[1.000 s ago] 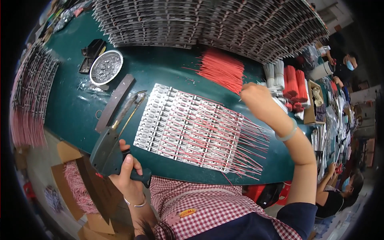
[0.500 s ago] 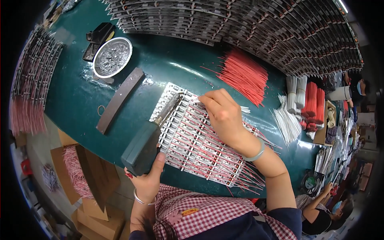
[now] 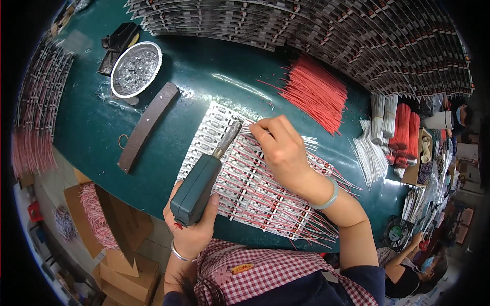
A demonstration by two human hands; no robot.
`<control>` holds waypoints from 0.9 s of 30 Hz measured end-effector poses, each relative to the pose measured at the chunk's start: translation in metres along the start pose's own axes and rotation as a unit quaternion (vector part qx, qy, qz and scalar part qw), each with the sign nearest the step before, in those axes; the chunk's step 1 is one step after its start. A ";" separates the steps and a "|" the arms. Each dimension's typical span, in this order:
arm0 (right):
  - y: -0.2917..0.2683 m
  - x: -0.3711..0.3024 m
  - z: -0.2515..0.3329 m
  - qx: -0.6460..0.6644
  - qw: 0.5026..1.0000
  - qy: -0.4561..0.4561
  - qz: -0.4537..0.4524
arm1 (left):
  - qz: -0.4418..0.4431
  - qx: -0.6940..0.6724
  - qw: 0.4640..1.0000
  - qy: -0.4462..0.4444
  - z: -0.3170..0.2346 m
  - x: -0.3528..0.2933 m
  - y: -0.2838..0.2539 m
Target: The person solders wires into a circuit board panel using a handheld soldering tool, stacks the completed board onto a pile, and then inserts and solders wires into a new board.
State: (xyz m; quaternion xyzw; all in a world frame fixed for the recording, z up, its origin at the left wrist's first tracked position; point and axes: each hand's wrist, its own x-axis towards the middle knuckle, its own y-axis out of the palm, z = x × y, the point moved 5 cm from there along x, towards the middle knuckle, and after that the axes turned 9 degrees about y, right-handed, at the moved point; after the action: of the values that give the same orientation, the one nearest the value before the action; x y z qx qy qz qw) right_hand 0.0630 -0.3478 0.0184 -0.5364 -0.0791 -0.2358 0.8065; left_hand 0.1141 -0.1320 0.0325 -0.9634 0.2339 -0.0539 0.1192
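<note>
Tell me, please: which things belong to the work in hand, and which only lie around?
Seemingly in use: green tool, in left hand; white wires, in right hand; silver panel; red wire pile.
Seemingly idle: brown bar; black fan-like object.

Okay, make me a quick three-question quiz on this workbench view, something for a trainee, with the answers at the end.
1. Which hand grips the dark green tool?
2. True or false: the round bowl sits farther left in the picture than the loose red wires.
3. What lies beneath the metal tip of the tool?
A. the round bowl
B. the sheet of metal parts
C. a cardboard box

Key:
1. The left hand.
2. True.
3. B.
</note>
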 end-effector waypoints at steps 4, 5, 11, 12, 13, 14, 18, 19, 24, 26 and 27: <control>-0.002 0.002 0.002 0.012 1.000 0.007 -0.006 | 0.017 0.018 1.000 0.001 0.000 0.001 0.000; -0.003 0.003 0.002 0.022 1.000 0.017 -0.011 | 0.019 0.024 0.999 0.018 0.000 0.002 0.001; -0.001 0.001 0.000 0.009 1.000 -0.012 -0.003 | 0.033 0.046 0.997 0.043 -0.002 0.003 0.004; -0.001 0.001 0.000 0.009 1.000 -0.011 -0.003 | 0.038 0.061 0.995 0.063 -0.004 0.003 0.004; 0.000 0.001 0.000 0.009 1.000 -0.011 -0.002 | 0.038 0.062 0.995 0.063 -0.005 0.003 0.004; 0.000 0.000 0.000 0.009 1.000 -0.010 -0.002 | 0.039 0.066 0.994 0.073 -0.007 0.004 0.005; -0.001 0.001 0.001 0.011 1.000 -0.010 -0.005 | 0.036 0.090 0.993 0.074 -0.015 0.003 0.002; -0.001 0.001 0.001 0.008 1.000 -0.013 -0.001 | 0.037 0.090 0.992 0.073 -0.013 0.001 0.002; -0.003 0.002 0.004 0.024 1.000 0.008 -0.014 | -0.024 0.047 0.999 -0.004 0.002 -0.013 -0.008; -0.002 0.001 0.003 0.017 1.000 0.009 -0.012 | -0.025 0.045 0.999 -0.004 0.002 -0.013 -0.009; -0.002 0.001 0.003 0.017 1.000 0.009 -0.012 | -0.023 0.042 0.999 -0.006 0.002 -0.013 -0.009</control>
State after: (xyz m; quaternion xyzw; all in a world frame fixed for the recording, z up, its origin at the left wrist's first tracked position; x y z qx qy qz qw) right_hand 0.0633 -0.3458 0.0221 -0.5192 -0.0821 -0.2487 0.8136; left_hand 0.1066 -0.1174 0.0323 -0.9631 0.2083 -0.0610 0.1593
